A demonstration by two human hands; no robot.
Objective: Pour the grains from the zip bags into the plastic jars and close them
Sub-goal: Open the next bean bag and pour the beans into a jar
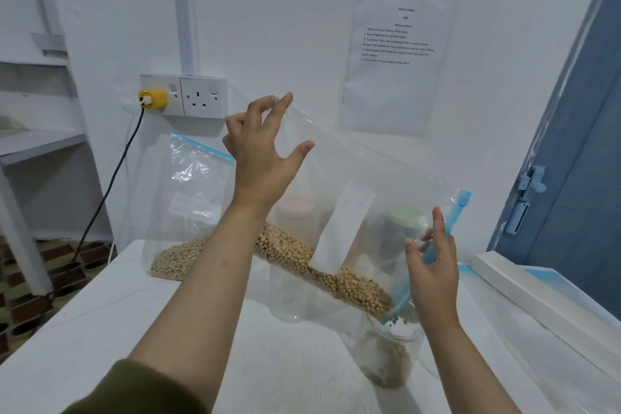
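Observation:
A clear zip bag with a blue zip strip hangs tilted over the table, its mouth low at the right. Round beige grains lie along its lower edge and run down to the mouth. My left hand pinches the bag's raised back corner. My right hand holds the blue zip edge at the mouth. Under the mouth stands an open clear plastic jar with grains in its bottom. An empty clear jar stands behind the bag. A second zip bag with paler grains leans against the wall.
Seen through the bag are a jar with a pink lid and one with a green lid. A white table carries everything. A white box lies at right, a wall socket with yellow plug at left, a blue door at right.

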